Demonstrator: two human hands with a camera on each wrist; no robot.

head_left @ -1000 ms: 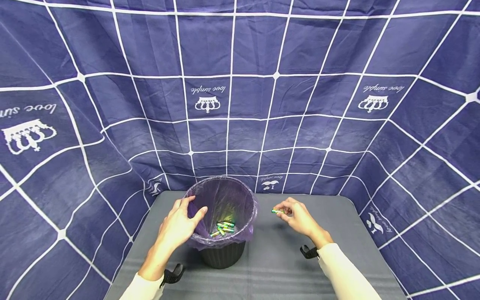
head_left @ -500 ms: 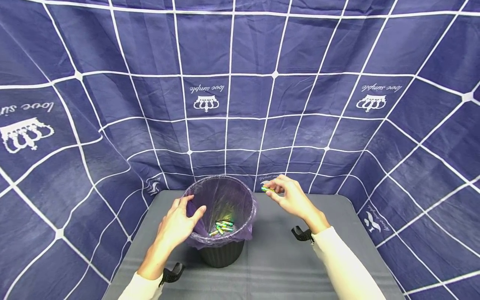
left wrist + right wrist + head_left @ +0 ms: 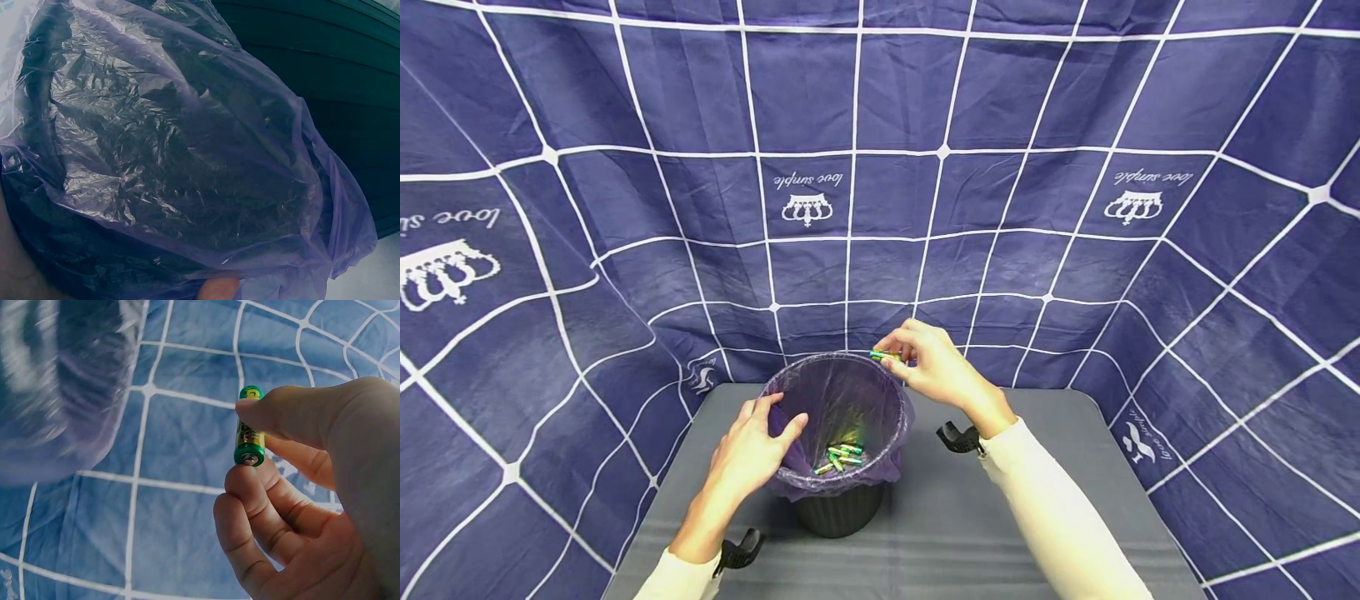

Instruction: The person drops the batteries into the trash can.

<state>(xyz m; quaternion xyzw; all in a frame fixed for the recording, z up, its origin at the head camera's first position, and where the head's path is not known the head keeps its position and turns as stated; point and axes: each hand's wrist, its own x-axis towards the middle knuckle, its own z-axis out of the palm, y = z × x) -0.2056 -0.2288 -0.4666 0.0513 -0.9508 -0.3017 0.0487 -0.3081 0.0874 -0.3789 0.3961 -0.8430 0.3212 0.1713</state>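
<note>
A small green-and-gold battery (image 3: 249, 434) is pinched between the thumb and fingers of my right hand (image 3: 931, 365). In the head view this battery sits just above the back right rim of a black ribbed trash bin (image 3: 838, 512). A translucent purple bag (image 3: 797, 487) lines the bin and folds over its rim. Several similar batteries (image 3: 838, 457) lie together at the bottom. My left hand (image 3: 751, 446) rests at the bin's left rim, thumb and index finger spread. In the left wrist view the bag (image 3: 206, 156) fills most of the picture, and just one fingertip (image 3: 219, 289) shows.
The bin stands on a grey table (image 3: 955, 517), left of its middle. Blue cloth (image 3: 895, 192) with white grid lines encloses the back and both sides. Each wrist carries a black strap mount (image 3: 958, 437).
My right hand has moved left and up with the battery, from over the table to beside the bin's rim. The left hand stays at the rim. The head view shifts slightly.
</note>
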